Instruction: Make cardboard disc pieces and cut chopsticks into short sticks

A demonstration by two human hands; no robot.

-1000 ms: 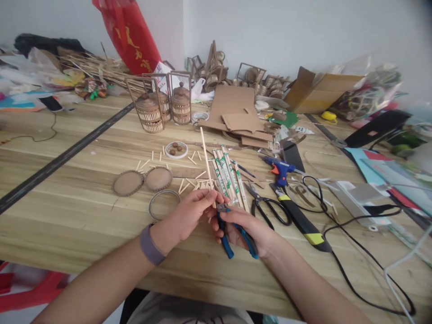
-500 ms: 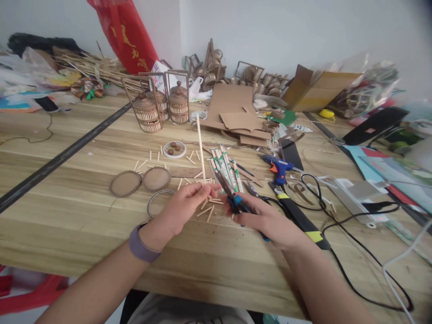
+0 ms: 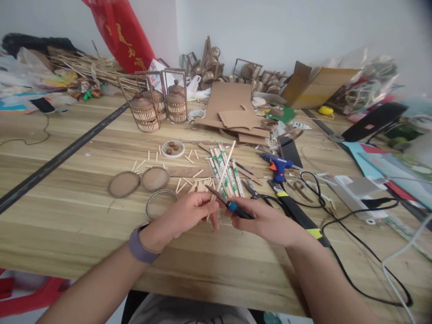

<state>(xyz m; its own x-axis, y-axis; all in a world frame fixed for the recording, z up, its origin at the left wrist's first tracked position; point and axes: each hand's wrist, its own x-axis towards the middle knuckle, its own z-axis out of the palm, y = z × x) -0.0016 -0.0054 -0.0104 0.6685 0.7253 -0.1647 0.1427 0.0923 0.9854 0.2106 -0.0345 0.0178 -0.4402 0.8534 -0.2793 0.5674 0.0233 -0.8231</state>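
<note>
My left hand (image 3: 189,213), with a purple band at its wrist, pinches a thin wooden chopstick (image 3: 227,166) that leans up to the right. My right hand (image 3: 266,221) is closed round blue-and-black-handled cutters (image 3: 219,194). Their metal jaws meet the chopstick just above my left fingertips; whether they bite into it I cannot tell. Behind the hands lie wrapped chopsticks (image 3: 216,168) in green-and-white paper and a heap of short cut sticks (image 3: 202,184). A bare ring (image 3: 148,208) rests beside my left hand, below two brown discs with ridged rims (image 3: 123,184).
A blue glue gun (image 3: 279,168), black scissors (image 3: 258,193) and a black-and-yellow tool (image 3: 297,218) lie to the right among looping cables. Small lidded baskets in frames (image 3: 144,114) stand at the back left. Cardboard sheets (image 3: 229,101) and an open box (image 3: 317,87) are behind.
The chopstick has tipped from nearly upright to leaning right. The cutters have moved left and turned, so their jaws now cross the chopstick near my left fingers.
</note>
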